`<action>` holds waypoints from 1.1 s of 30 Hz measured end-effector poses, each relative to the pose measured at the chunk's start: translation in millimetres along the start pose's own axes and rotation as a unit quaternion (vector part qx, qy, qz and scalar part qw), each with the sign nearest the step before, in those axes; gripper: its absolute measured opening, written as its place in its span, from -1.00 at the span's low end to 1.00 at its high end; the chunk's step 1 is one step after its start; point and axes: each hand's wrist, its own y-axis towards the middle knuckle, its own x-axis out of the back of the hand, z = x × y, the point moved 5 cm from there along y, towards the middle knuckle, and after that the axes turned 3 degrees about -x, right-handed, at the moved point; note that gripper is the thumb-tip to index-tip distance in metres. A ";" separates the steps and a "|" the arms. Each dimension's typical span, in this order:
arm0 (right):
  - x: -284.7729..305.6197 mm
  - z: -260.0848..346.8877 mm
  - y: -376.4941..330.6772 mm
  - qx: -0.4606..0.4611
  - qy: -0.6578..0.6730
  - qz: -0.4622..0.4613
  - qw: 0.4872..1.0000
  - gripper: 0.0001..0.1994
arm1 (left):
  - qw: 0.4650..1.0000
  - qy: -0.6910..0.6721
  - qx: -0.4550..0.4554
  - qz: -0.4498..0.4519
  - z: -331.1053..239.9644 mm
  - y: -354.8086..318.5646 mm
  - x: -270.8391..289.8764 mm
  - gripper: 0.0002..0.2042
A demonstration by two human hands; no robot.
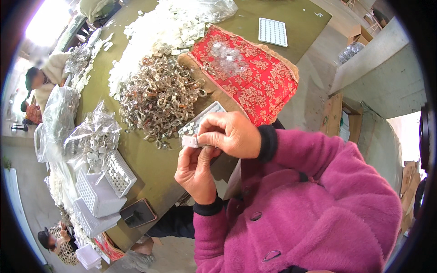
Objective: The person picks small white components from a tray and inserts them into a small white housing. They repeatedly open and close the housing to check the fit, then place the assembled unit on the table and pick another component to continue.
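On the olive table (152, 170), a heap of metallic ring-like pieces (159, 93) lies beside a pale tray (215, 108), both apparently placed for easy reach. The right hand (234, 134) and left hand (198, 177) pinch a small white piece (189, 141) between their fingertips, presumably to steady it.

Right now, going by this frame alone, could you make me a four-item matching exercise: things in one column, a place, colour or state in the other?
1. small white piece
2. phone
3. floral cloth
4. metal pieces

A. red
B. lying beside the white trays
C. heaped, mostly silvery
D. held between the left hand and right hand

Pairs: 1-D, 2-B, 3-A, 4-C
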 end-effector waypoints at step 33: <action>-1.5 -7.3 -15.0 -0.049 0.052 0.048 0.996 -0.90 | 0.988 -0.136 0.077 -0.001 4.0 2.7 3.3 -0.74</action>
